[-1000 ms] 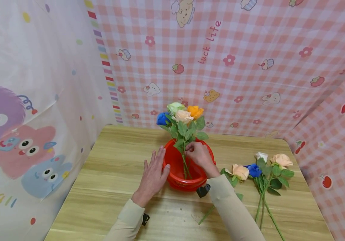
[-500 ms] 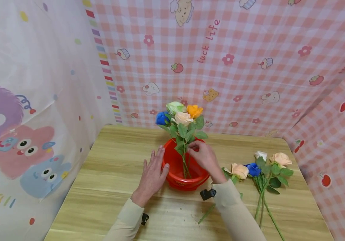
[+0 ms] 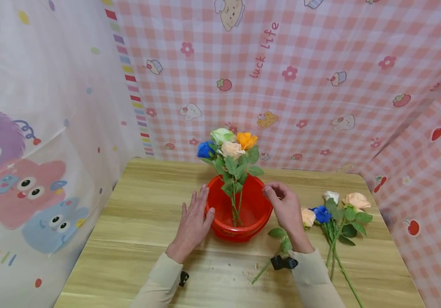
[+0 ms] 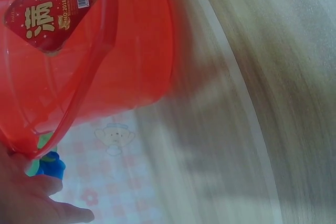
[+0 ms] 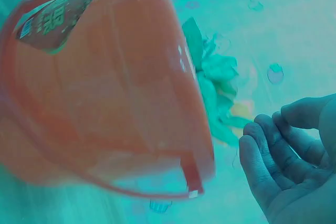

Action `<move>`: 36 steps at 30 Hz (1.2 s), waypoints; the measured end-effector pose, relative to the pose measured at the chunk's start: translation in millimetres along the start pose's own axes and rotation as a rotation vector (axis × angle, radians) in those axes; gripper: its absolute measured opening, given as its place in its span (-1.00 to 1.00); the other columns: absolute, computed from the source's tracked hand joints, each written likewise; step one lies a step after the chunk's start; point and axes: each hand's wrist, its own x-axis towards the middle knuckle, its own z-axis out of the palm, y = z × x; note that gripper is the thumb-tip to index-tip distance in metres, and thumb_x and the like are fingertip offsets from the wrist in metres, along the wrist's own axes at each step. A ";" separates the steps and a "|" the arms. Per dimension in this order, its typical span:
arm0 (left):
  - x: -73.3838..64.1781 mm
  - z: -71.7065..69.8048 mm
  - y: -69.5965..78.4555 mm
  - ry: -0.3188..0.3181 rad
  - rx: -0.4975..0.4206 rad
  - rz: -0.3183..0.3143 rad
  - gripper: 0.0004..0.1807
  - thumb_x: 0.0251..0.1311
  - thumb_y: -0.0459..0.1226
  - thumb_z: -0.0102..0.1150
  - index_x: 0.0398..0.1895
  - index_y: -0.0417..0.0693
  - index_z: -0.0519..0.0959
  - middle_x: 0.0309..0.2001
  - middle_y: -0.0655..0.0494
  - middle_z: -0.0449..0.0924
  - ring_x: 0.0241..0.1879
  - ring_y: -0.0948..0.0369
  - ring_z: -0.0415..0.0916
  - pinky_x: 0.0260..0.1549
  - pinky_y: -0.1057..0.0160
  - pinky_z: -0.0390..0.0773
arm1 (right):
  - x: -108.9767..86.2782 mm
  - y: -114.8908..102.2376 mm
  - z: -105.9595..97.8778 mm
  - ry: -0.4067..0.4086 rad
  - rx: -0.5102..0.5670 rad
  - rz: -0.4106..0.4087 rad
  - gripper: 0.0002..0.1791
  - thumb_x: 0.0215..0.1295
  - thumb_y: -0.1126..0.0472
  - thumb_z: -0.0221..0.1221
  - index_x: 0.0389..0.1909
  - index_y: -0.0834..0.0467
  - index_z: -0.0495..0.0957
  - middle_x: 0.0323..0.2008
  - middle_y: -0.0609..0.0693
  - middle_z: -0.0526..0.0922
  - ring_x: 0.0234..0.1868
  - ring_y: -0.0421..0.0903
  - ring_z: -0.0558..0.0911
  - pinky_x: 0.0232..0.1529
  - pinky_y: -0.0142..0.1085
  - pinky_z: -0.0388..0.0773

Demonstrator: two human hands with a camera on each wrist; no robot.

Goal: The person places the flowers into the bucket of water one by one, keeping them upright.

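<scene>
From afar I watch the right hand [image 3: 285, 206], loose and empty, leave four roses [image 3: 233, 150] unheld in the red bucket [image 3: 239, 233], left hand [image 3: 192, 223] uncurled against it.

bright head view, hazy teal-tinted right wrist view, soft shadows

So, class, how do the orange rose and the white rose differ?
The orange rose is vivid; the white rose is pale. The orange rose stands in the bucket; the white rose lies on the table. Neither is being held.
</scene>
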 end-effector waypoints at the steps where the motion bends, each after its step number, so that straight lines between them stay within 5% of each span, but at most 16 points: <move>1: 0.1 -0.1 0.0 0.001 0.002 0.001 -0.29 0.56 -0.07 -0.13 0.66 -0.11 0.07 0.66 0.03 0.00 0.59 -0.21 -0.03 0.38 -0.52 -0.05 | -2.9 1.7 -3.3 0.012 0.020 0.012 -0.66 0.53 0.07 0.20 -0.01 0.28 0.69 -0.18 0.16 0.74 -0.15 0.00 0.70 -0.15 -0.41 0.65; 16: 1.5 0.9 -2.0 0.015 -0.006 0.007 -0.30 0.55 -0.12 -0.07 0.66 -0.11 0.08 0.65 0.04 0.01 0.59 -0.19 -0.03 0.38 -0.54 -0.04 | -36.1 40.3 -35.1 0.205 0.098 0.117 -0.67 0.51 0.15 0.21 -0.02 0.38 0.66 -0.14 0.27 0.75 -0.29 -0.33 0.70 -0.20 -0.48 0.65; 28: 0.6 1.3 -1.6 0.015 -0.008 0.014 -0.29 0.58 0.00 -0.20 0.66 -0.11 0.07 0.65 0.04 0.01 0.60 -0.19 -0.04 0.38 -0.53 -0.06 | -52.9 78.5 -45.7 0.334 0.159 0.275 -0.66 0.52 0.19 0.19 0.02 0.44 0.60 -0.33 -0.23 0.72 -0.30 -0.35 0.69 -0.19 -0.54 0.64; 36: 0.2 1.8 -1.9 0.010 -0.006 0.009 -0.29 0.57 -0.03 -0.17 0.66 -0.11 0.08 0.65 0.03 0.02 0.60 -0.18 -0.05 0.37 -0.54 -0.03 | -63.8 101.0 -49.7 0.353 0.179 0.406 -0.61 0.55 0.20 0.11 0.14 0.45 0.54 -0.26 -0.03 0.74 -0.27 -0.34 0.70 -0.19 -0.52 0.65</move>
